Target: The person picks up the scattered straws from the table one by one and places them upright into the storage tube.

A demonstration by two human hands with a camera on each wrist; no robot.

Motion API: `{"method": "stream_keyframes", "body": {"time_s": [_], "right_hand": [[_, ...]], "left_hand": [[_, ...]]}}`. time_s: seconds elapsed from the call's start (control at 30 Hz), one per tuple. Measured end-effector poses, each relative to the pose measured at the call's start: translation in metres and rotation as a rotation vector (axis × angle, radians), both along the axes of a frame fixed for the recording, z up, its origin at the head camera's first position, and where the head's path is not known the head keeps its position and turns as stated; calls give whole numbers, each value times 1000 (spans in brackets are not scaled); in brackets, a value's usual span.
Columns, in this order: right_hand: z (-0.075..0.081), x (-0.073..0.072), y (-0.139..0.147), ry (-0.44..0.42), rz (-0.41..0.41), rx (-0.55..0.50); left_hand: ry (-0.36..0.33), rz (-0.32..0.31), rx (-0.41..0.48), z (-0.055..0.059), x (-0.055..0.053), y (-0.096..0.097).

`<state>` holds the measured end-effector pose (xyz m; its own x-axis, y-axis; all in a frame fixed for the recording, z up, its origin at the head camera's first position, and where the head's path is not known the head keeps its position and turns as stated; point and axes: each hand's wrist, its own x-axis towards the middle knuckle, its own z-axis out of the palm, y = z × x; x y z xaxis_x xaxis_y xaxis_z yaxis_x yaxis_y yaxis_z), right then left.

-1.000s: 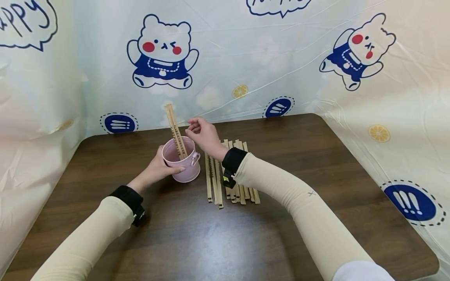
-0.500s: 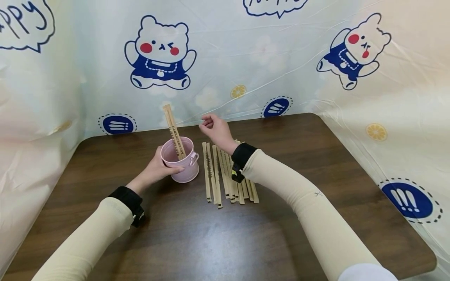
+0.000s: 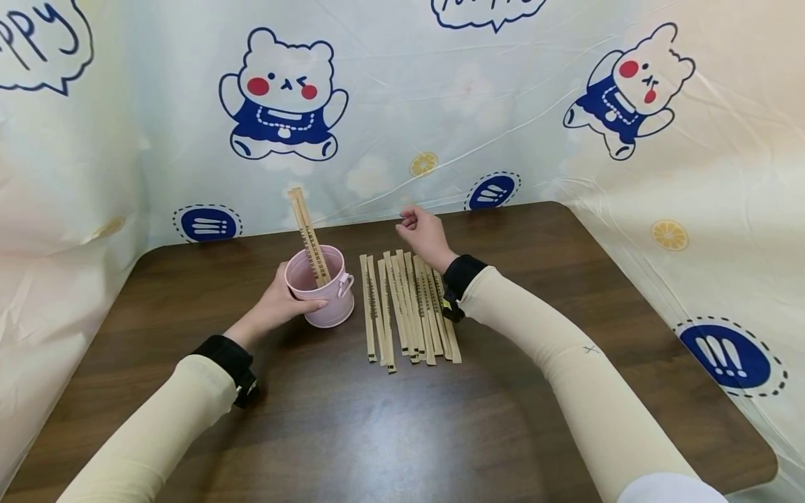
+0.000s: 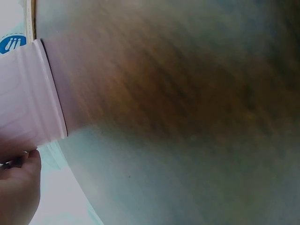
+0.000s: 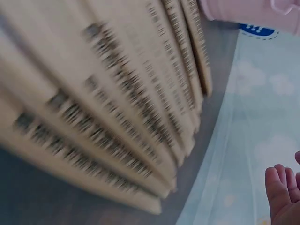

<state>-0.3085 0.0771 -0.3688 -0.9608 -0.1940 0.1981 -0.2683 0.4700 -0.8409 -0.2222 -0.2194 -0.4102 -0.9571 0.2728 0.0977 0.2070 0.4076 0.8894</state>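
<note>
My left hand (image 3: 277, 302) grips a small pink metal bucket (image 3: 331, 309) from its left side, thumb across the front. Two paper-wrapped chopstick packets (image 3: 308, 234) lean in the bucket, their tops well above its rim. To the right, several more wrapped packets (image 3: 402, 307) lie side by side on the table. My right hand (image 3: 428, 236) hovers over their far ends, fingers loosely bent and holding nothing. The right wrist view shows the printed wrappers (image 5: 126, 79) close up, with the hand (image 5: 283, 197) apart from them. In the left wrist view, the bucket's wall (image 4: 28, 93) hides most fingers.
The brown wooden table (image 3: 352, 426) has rounded far corners. A patterned plastic sheet (image 3: 402, 91) with bear drawings rises behind it and hangs along both sides. The bucket's side handle (image 3: 346, 283) faces the packets.
My right hand has moved right, away from the bucket and over the far ends of the lying packets, uncovering more of them. The left hand and bucket have stayed in place.
</note>
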Motion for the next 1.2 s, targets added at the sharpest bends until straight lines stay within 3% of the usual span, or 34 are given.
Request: {"method": "stream_keyframes", "body": {"time_s": [0.17, 0.3, 0.57, 0.9, 1.2], "right_hand": [[-7, 0, 17, -27, -24, 43], [-14, 1, 29, -69, -58, 135], [-26, 16, 47, -261, -75, 313], [-36, 37, 59, -416, -65, 308], [-37, 46, 59, -413, -27, 344]], "left_hand": [[-3, 0, 4, 3, 0, -1], [-2, 0, 8, 5, 1, -2], [-16, 6, -6, 6, 3, -2], [-30, -10, 0, 5, 3, -3], [-43, -7, -10, 0, 0, -3]]}}
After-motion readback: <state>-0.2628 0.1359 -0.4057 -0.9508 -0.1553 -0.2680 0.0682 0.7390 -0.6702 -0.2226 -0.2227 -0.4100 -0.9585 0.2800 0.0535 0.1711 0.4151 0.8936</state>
